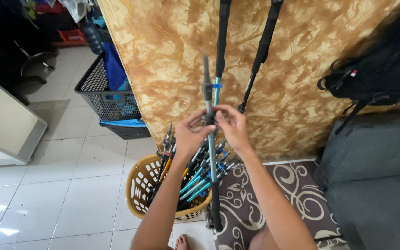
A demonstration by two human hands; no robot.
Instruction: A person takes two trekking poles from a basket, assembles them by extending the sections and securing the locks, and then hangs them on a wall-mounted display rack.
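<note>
A: Nearest the lens, at six o'clock, a bare foot (182,241) rests on the white tiled floor (70,194) beside a patterned rug (297,194), with two bare forearms rising from the bottom edge toward centre frame.

B: And the hands?

A: The left hand (191,135) is curled closed around a folding trekking pole (209,139) at mid-shaft. The right hand (232,127), just at its three o'clock, pinches the same joint with thumb and fingertips. Both have hold of the pole; neither is open.

B: Where does the pole sit?

A: Dead centre, upright. Its grey upper section points to twelve o'clock; its black lower end reaches the floor at six, touching the rug's edge or just beside it, though the view does not settle which.

B: What surrounds it?

A: At seven o'clock from the hands, a yellow woven basket (140,185) holds a bundle of folded poles (195,176) with teal and orange sections. Two more poles (222,41) lean at twelve o'clock against a gold-and-brown marbled panel (311,55). At ten o'clock stands a dark plastic crate (100,95) with blue cloth inside. A black backpack (380,69) lies at two o'clock above a grey cushion (371,180) at four.
</note>
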